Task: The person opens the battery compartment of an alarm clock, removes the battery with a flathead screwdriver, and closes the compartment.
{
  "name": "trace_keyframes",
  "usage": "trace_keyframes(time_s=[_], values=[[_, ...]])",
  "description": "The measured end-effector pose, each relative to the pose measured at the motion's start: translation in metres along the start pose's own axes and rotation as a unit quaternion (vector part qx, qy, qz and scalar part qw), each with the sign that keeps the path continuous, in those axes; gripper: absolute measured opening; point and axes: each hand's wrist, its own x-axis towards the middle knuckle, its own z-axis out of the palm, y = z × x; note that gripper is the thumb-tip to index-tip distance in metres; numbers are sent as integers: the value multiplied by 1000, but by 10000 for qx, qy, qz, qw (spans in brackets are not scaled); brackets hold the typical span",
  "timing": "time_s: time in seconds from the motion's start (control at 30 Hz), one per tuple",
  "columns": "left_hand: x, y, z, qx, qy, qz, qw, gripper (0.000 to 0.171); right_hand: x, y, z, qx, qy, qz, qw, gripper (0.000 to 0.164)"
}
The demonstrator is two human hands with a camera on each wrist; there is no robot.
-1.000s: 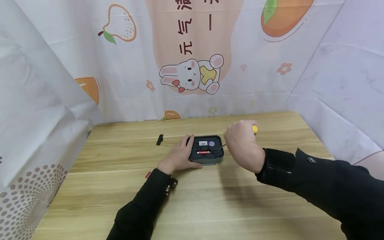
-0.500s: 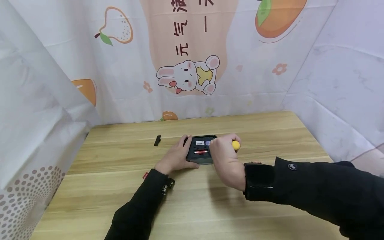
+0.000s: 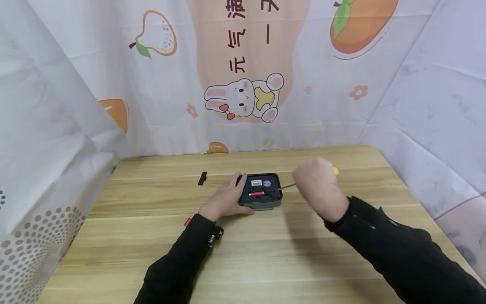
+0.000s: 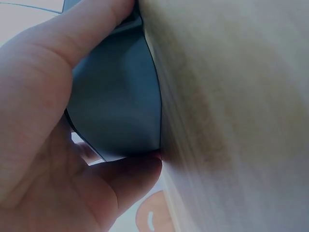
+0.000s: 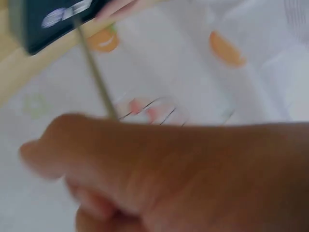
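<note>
On a wooden desk by a white bunny cloth, a box lies longways left to right just below mid-frame, held by the left grip, and a screwdriver, squeezed in the right grip, points left at it, the box dark with a red battery, the screwdriver yellow-ended.

The head view is bright and even, with a soft shadow on the table beneath the right hand. In the left wrist view, the left hand is dimly lit, the table beside it blurs, and the corner above it glares white. In the right wrist view, the hand is dark and the box beyond it smeared.
</note>
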Motion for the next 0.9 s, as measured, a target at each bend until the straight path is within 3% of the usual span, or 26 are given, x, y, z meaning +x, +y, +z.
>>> trace_keyframes(time_s=[0.13, 0.33, 0.6, 0.9], values=[[-1, -1, -1, -3, -41, -18, 10000, 120, -5, 26, 34, 919, 354, -309, 9947, 53], [0, 0, -2, 62, -42, 53, 10000, 119, -14, 44, 80, 2124, 779, -607, 9722, 54], [1, 0, -1, -10, -57, -21, 10000, 119, -18, 46, 99, 2826, 299, -256, 9584, 44], [0, -3, 0, -106, -110, -79, 9999, 120, -21, 44, 118, 3028, -272, -545, 9511, 46]])
